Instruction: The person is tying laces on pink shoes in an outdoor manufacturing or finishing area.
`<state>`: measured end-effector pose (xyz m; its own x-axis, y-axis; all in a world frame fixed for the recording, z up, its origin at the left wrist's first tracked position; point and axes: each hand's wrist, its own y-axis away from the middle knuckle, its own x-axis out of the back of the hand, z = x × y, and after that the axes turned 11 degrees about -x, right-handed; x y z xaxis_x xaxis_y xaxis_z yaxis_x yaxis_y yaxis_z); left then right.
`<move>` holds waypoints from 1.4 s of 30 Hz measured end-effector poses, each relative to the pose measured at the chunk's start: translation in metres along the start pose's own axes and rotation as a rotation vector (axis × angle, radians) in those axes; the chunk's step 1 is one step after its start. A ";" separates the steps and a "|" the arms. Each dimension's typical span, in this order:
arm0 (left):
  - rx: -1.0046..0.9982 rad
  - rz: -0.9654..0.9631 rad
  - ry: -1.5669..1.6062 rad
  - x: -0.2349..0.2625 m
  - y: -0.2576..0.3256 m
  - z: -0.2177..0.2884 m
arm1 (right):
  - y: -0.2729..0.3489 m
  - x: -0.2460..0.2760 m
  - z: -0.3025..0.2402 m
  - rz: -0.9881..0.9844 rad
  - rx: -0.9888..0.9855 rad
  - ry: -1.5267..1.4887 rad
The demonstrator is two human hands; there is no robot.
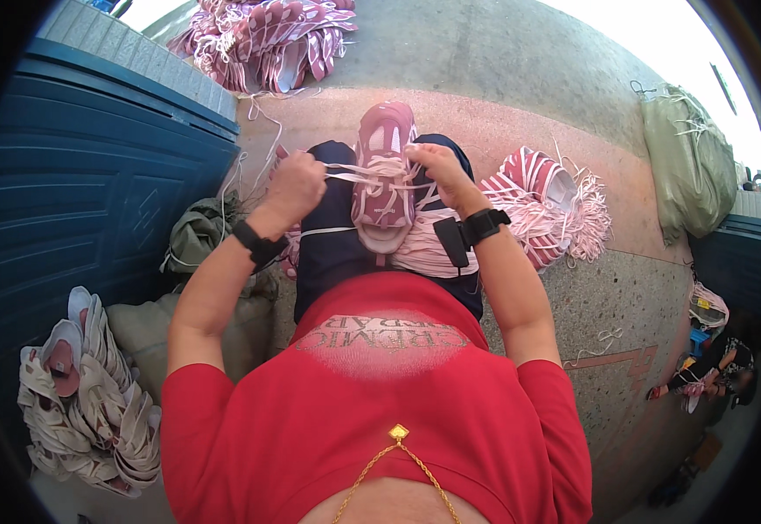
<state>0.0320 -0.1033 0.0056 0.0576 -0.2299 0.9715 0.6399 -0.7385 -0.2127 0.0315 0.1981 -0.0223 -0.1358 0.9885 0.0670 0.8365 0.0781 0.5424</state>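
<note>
Red shirt [380, 419] fills the near view, and beyond it a pink shoe [384, 179] rests on my lap, toe pointing away. Both hands are closed in pinches on its white laces [365, 175]: my left hand [295, 188] pulls one end leftward, my right hand [440, 170] grips the other beside the shoe. More pink uppers [542, 205] lie heaped at my right.

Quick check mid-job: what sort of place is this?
Likely an outdoor shoe-lacing workspot: a pink shoe on the lap, piles of pink uppers and pale uppers, and a stuffed sack on concrete.
</note>
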 end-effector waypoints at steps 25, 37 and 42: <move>0.715 1.282 1.644 0.152 0.209 -0.175 | 0.013 0.011 0.029 0.141 0.427 0.678; 0.758 0.019 1.100 0.007 0.008 -0.058 | 0.051 -0.034 0.026 0.106 0.715 0.900; 0.205 -0.255 0.703 -0.037 -0.084 0.002 | 0.057 -0.037 0.032 0.075 0.715 0.881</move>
<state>-0.0228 -0.0315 -0.0117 -0.5662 -0.4676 0.6788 0.7012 -0.7061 0.0985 0.1018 0.1704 -0.0207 -0.1625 0.5803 0.7981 0.9309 0.3582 -0.0709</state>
